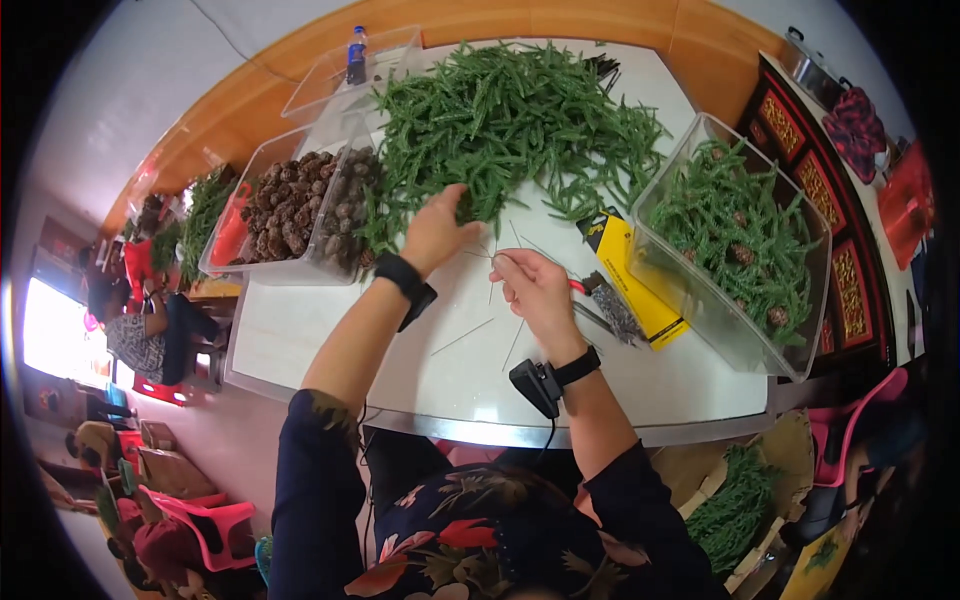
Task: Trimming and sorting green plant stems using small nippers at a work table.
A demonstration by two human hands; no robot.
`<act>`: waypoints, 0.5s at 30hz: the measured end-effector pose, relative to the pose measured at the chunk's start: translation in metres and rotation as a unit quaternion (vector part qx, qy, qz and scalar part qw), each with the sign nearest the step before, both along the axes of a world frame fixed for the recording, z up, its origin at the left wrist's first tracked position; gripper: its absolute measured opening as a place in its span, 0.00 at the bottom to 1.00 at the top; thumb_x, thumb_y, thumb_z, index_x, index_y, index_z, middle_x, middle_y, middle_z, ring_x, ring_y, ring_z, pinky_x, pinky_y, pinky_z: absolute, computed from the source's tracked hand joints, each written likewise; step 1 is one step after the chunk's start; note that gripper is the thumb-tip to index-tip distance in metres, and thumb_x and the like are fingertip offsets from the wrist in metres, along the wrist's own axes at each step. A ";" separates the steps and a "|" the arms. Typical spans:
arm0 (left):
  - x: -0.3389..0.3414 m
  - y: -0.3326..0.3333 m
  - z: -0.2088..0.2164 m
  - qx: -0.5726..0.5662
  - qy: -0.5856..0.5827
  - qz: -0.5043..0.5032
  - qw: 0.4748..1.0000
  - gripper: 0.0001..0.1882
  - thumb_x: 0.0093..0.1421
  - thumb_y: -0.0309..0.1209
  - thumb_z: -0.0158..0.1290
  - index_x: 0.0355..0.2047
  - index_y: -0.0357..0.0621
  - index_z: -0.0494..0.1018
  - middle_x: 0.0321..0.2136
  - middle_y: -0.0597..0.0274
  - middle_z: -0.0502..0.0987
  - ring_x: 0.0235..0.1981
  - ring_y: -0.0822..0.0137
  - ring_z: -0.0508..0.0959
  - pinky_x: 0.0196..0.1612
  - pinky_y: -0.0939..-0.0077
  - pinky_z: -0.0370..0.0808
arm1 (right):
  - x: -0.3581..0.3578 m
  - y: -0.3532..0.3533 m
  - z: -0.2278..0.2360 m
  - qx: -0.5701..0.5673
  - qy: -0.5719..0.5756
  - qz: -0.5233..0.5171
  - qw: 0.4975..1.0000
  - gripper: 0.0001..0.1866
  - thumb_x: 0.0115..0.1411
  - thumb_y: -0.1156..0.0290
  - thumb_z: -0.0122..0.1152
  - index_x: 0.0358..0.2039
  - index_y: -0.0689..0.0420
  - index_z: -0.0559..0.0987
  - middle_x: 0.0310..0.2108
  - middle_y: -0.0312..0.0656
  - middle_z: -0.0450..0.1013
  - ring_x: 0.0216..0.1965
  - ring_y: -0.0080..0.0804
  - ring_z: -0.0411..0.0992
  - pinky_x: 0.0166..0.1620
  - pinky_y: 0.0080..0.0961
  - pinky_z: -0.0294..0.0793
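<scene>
My left hand (438, 235) reaches to the near edge of a big heap of green artificial fir sprigs (500, 120). Its fingers are stretched and apart, with the tips at the leaves. Beside it, my right hand (535, 292) is closed in a pinch on thin wire, whose ends stick out past the fingertips. A loose thin wire (463, 337) lies on the white table (300, 325) in front of my left wrist. Right of my right hand are a tool with a red handle (577, 287), partly hidden, and a bag of small dark pieces (615, 308).
Brown pine cones (290, 205) fill a clear bin (345, 190) at the left. Another clear bin (735, 320) at the right holds sprigs with cones. A yellow and black package (655, 310) lies beside it. A blue-labelled bottle (356, 55) stands at the back. People sit at the left.
</scene>
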State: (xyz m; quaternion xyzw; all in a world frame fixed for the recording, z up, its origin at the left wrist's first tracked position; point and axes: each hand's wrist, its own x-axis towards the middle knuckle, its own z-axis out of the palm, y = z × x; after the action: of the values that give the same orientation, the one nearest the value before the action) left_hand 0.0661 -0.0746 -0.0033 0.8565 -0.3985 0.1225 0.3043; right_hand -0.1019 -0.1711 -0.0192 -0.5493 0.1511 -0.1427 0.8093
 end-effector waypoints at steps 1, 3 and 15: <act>0.002 -0.008 -0.004 -0.004 -0.001 0.001 1.000 0.18 0.52 0.42 0.59 0.38 0.42 0.75 0.32 0.50 0.80 0.34 0.48 0.79 0.38 0.55 0.75 | 0.000 0.001 0.002 0.023 0.003 -0.008 1.000 0.13 0.61 0.68 0.60 0.43 0.61 0.76 0.30 0.36 0.76 0.21 0.12 0.63 0.21 0.09 0.59; -0.001 -0.023 -0.008 0.079 0.020 0.053 0.995 0.22 0.51 0.42 0.60 0.42 0.43 0.73 0.31 0.49 0.80 0.34 0.47 0.79 0.39 0.54 0.74 | -0.003 0.001 0.007 0.049 0.005 -0.021 0.999 0.12 0.62 0.68 0.60 0.43 0.61 0.76 0.30 0.36 0.76 0.21 0.11 0.62 0.20 0.09 0.57; -0.031 0.041 0.042 -0.140 0.446 -0.081 0.881 0.22 0.58 0.29 0.55 0.53 0.40 0.67 0.28 0.64 0.77 0.23 0.74 0.73 0.29 0.79 0.71 | -0.008 -0.022 0.014 0.011 -0.079 -0.086 0.993 0.12 0.62 0.67 0.60 0.43 0.60 0.77 0.29 0.36 0.76 0.21 0.11 0.62 0.20 0.08 0.57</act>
State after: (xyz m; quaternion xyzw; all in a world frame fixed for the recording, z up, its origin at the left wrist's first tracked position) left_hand 0.0352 -0.0340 0.0388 0.7343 -0.2673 -0.2427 0.5749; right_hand -0.1096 -0.1936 -0.0056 -0.5122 0.1356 -0.2531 0.8095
